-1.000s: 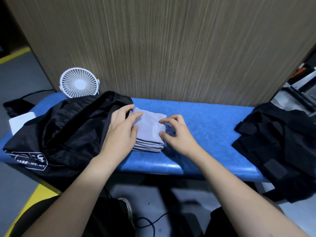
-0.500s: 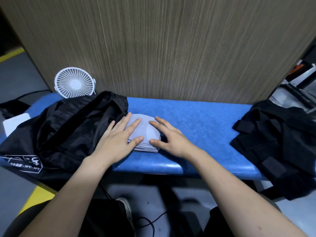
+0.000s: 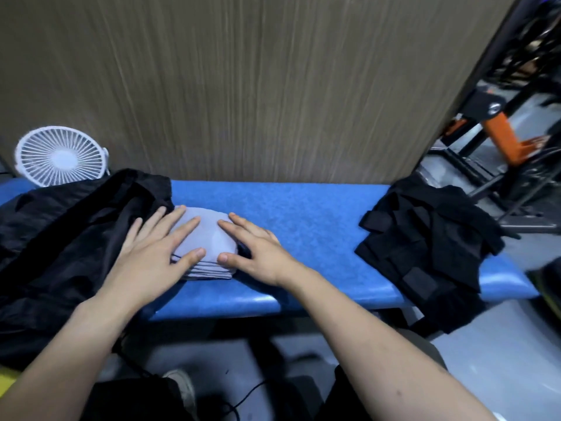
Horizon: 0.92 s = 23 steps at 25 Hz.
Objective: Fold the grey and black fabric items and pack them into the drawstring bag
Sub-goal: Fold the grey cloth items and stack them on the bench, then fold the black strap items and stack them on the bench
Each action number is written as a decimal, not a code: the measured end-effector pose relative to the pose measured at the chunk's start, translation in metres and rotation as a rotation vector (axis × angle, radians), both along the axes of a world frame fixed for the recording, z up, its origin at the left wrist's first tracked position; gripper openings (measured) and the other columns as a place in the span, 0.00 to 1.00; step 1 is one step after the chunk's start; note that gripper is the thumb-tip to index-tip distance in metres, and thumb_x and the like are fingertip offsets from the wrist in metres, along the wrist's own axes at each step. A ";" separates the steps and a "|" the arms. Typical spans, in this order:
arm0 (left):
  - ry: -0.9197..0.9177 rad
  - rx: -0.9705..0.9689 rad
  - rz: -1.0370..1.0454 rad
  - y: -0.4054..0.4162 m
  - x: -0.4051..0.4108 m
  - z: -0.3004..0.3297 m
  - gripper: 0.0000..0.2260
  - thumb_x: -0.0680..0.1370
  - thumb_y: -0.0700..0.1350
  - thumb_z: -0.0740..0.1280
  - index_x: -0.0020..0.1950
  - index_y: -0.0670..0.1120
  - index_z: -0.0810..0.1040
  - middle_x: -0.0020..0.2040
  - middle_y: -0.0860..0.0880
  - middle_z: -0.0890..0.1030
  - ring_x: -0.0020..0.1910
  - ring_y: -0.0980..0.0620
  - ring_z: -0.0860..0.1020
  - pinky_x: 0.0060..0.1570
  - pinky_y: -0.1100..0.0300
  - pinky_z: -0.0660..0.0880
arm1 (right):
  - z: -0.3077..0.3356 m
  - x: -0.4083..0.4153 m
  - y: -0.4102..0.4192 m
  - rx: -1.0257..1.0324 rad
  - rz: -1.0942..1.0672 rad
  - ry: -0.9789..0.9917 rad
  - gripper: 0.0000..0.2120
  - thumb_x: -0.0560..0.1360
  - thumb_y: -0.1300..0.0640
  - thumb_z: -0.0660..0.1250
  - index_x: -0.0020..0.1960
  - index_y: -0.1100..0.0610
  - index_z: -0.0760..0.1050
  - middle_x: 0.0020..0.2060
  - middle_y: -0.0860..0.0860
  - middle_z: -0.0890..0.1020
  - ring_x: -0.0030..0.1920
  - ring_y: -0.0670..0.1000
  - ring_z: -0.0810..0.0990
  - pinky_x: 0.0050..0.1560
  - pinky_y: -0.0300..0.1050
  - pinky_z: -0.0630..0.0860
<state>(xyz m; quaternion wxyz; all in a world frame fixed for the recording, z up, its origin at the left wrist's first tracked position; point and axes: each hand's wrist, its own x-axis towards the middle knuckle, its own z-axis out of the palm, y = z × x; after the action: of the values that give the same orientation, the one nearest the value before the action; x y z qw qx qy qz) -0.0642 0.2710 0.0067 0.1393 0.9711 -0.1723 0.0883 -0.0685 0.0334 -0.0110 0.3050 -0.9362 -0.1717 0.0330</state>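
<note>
A folded stack of grey fabric (image 3: 209,241) lies on the blue padded bench (image 3: 291,214), just left of its middle. My left hand (image 3: 151,253) lies flat on the stack's left half, fingers straight and spread, its outer fingers over the black drawstring bag (image 3: 60,238). My right hand (image 3: 255,247) lies flat on the stack's right side, thumb at the near edge. The bag is crumpled across the bench's left end. A pile of black fabric items (image 3: 431,247) sits at the right end, hanging over the edge.
A small white fan (image 3: 60,156) stands at the back left against the wood-grain wall panel (image 3: 243,86). Metal frames with an orange part (image 3: 504,138) stand right of the bench. Cables and my shoe (image 3: 182,387) are on the floor below.
Both hands went from pinching the grey stack's edges to lying flat on top of it. The view has shifted to the right.
</note>
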 end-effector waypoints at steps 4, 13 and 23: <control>-0.204 -0.102 -0.079 -0.016 -0.002 0.021 0.25 0.75 0.67 0.56 0.66 0.58 0.77 0.70 0.57 0.74 0.70 0.51 0.67 0.69 0.52 0.57 | 0.011 -0.007 -0.018 -0.014 -0.009 -0.101 0.31 0.77 0.37 0.65 0.77 0.45 0.65 0.77 0.48 0.66 0.77 0.48 0.62 0.76 0.56 0.59; -0.169 -0.146 -0.256 -0.094 0.004 0.029 0.21 0.75 0.67 0.58 0.60 0.61 0.80 0.59 0.63 0.78 0.62 0.55 0.72 0.62 0.55 0.60 | 0.033 -0.043 -0.105 -0.044 -0.104 -0.164 0.26 0.76 0.38 0.64 0.71 0.46 0.72 0.62 0.46 0.80 0.65 0.48 0.76 0.67 0.54 0.71; -0.110 -0.196 -0.473 -0.221 -0.009 0.023 0.21 0.75 0.67 0.58 0.62 0.60 0.79 0.57 0.63 0.78 0.59 0.56 0.72 0.60 0.60 0.57 | 0.043 -0.099 -0.208 -0.045 -0.289 -0.239 0.26 0.74 0.36 0.62 0.66 0.48 0.77 0.54 0.44 0.82 0.57 0.46 0.79 0.62 0.49 0.75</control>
<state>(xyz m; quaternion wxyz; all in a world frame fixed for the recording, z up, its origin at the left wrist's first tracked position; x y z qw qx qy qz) -0.0729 0.0497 0.0299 0.2400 0.8795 -0.3924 0.1221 -0.1672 -0.1744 0.0320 0.2628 -0.9550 -0.0698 -0.1186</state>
